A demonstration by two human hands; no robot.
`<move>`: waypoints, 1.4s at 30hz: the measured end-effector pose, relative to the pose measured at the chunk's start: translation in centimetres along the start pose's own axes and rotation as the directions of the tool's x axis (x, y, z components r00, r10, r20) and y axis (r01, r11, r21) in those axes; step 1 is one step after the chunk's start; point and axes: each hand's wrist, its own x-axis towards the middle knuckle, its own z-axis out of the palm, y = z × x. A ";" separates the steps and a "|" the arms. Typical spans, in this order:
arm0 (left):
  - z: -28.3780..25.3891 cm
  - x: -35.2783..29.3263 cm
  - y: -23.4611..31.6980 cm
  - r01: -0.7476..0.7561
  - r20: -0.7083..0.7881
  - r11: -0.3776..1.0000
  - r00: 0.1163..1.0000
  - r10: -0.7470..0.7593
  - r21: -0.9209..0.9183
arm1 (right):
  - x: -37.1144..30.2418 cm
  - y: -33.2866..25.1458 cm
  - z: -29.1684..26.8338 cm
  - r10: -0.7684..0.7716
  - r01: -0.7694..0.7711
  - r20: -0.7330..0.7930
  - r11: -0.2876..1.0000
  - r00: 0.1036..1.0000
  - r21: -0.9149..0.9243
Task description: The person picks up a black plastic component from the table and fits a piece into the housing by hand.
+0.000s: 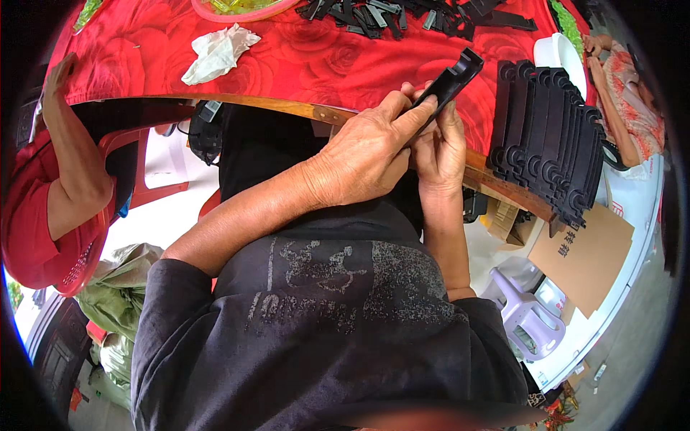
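A long black plastic part (456, 77) with a curved notch at its far end is held up at a tilt over the front edge of the red-covered table. My left hand (370, 147) is closed round its near half, thumb and fingers along it. My right hand (440, 147) grips the same part from the right and below, some of its fingers hidden behind it. To the right, a row of similar black plastic parts (546, 136) with rounded hooked ends lies close together at the table's edge. Many small black strips (392, 18) are heaped at the far side.
A crumpled white tissue (219, 54) lies left on the red tablecloth (302, 65), near a pink-rimmed basin (248, 14). A white bowl (560, 56) stands right. Below are cardboard (593, 258) and a lavender plastic item (528, 316). People sit at left (75, 165) and right (632, 108).
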 end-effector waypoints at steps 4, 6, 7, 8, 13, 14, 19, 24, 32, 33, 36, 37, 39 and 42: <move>-0.2 -0.2 -0.1 0.014 0.009 1.000 1.000 -0.013 -0.017 | -0.1 0.0 0.0 0.013 -0.014 0.017 0.999 1.000 0.041; -0.5 0.0 -0.3 0.009 0.020 0.999 1.000 -0.009 -0.034 | 0.0 0.1 0.0 0.038 -0.038 0.011 0.997 0.999 0.068; -0.6 0.1 -0.4 0.005 0.031 0.999 1.000 -0.004 -0.053 | 0.0 0.0 0.1 0.037 -0.038 0.011 0.997 0.999 0.068; -0.5 0.1 -0.3 0.004 0.032 0.999 0.999 -0.003 -0.053 | 0.1 0.0 0.3 0.017 -0.019 0.031 0.999 0.999 0.051; 0.2 -0.2 0.5 0.098 -0.046 0.993 0.994 -0.101 -0.063 | 0.3 0.2 0.0 -0.015 0.015 -0.002 0.999 1.000 0.051; 0.2 -0.3 0.6 0.098 -0.046 0.993 0.994 -0.101 -0.063 | 0.3 0.2 0.0 -0.014 0.014 0.001 0.998 1.000 0.066; 0.1 -0.3 0.8 0.075 -0.101 0.991 0.991 -0.086 -0.108 | 0.3 -0.2 -0.4 0.017 -0.027 0.064 0.987 0.998 0.159; 0.2 -0.3 0.3 0.061 -0.109 0.989 0.991 -0.075 -0.132 | 0.2 -0.1 -0.1 -0.008 0.010 -0.021 0.996 1.000 0.088; 0.2 -0.6 1.1 0.085 -0.100 0.993 0.991 -0.093 -0.081 | 0.2 0.0 0.1 -0.015 0.018 -0.028 0.996 0.999 0.087; 0.2 -0.6 1.0 0.089 -0.094 0.994 0.991 -0.095 -0.066 | 0.2 -0.1 0.1 -0.013 0.015 -0.032 0.996 0.999 0.082; 0.2 -0.5 0.9 0.080 -0.082 0.995 0.993 -0.085 -0.055 | 0.3 -0.1 0.2 -0.028 0.030 -0.032 0.998 0.999 0.057; 0.2 -0.5 0.9 0.069 -0.079 0.996 0.994 -0.073 -0.058 | 0.3 -0.1 0.3 -0.028 0.030 -0.032 0.998 0.999 0.058; 0.1 -0.5 0.8 0.067 -0.079 0.996 0.994 -0.072 -0.063 | 0.3 -0.1 0.4 -0.031 0.033 -0.031 0.996 0.999 0.082; 0.1 -0.5 1.1 0.066 -0.096 0.996 0.993 -0.072 -0.062 | 0.2 -0.1 0.4 -0.024 0.025 -0.032 0.998 0.999 0.049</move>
